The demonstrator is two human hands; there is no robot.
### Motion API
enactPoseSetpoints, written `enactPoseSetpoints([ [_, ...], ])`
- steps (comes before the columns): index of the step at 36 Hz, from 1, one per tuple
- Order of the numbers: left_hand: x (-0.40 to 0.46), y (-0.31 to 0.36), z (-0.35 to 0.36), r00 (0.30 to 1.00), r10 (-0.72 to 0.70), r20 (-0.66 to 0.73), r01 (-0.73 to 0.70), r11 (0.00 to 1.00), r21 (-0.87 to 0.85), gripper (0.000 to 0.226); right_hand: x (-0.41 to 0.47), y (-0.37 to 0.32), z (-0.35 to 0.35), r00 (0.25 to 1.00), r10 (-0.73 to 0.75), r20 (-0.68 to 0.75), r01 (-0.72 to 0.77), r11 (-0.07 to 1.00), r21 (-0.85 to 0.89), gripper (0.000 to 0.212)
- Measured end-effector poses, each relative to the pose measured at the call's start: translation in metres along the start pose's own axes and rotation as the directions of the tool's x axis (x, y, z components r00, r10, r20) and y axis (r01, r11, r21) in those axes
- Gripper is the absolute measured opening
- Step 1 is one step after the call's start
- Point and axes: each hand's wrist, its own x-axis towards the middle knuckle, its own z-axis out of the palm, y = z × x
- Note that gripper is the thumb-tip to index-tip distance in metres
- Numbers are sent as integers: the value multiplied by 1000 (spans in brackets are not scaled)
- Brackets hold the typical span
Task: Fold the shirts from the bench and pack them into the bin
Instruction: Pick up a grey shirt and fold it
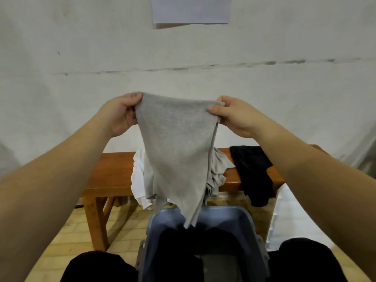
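Observation:
A grey shirt (177,147) hangs in the air in front of me, its top edge stretched between both hands. My left hand (120,115) pinches the upper left corner and my right hand (234,117) pinches the upper right corner. The cloth narrows to a point just above the blue-grey bin (252,226), which stands on the floor between my knees with dark cloth inside. Behind the shirt stands the wooden bench (112,169). On it lie a white shirt (138,180), more grey cloth (219,169) and a black shirt (254,171) that drapes over the front edge.
A pale wall (183,64) rises right behind the bench, with a sheet of paper (191,9) fixed high on it. The floor (71,241) is yellowish tile. My knees in black trousers (97,267) flank the bin. White cloth (284,216) lies at the right.

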Motion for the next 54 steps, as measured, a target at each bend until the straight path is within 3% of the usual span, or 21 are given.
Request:
enactPoseSetpoints([
  [4, 1, 1, -3, 1000, 18, 17, -18, 1000, -20, 19, 2, 0, -1, 996, -30, -80, 38, 994, 106, 18],
  [12, 0, 1, 2, 999, 26, 40, -27, 999, 20, 19, 6, 4, -5, 997, -33, -64, 36, 998, 53, 8],
  [20, 2, -2, -4, 985, 174, -5, -166, 949, 267, 17, 19, 9, -15, 1000, -14, -13, 14, 999, -41, 12],
  [24, 11, -4, -10, 982, 188, -27, -173, 943, 286, 15, 39, 10, -22, 1000, 15, 16, -14, 997, -76, 16],
  [31, 58, -16, -27, 993, 99, -66, -75, 952, 297, 13, 98, 27, -39, 996, 77, 37, -70, 982, -174, 17],
  [37, 122, -35, -36, 986, 43, -162, 6, 957, 291, 12, 165, 55, -52, 994, 97, -60, -109, 962, -250, 13],
  [42, 161, -80, -45, 969, 24, -244, 74, 920, 386, 10, 203, 98, -52, 983, 99, -156, -150, 922, -357, 10],
  [47, 147, -123, -52, 967, -34, -251, 144, 889, 435, 12, 186, 136, -40, 977, 126, -173, -187, 894, -408, 11],
  [54, 66, -159, -60, 972, -146, -184, 225, 809, 544, 11, 95, 165, -11, 990, 95, -102, -135, 837, -531, 17],
])
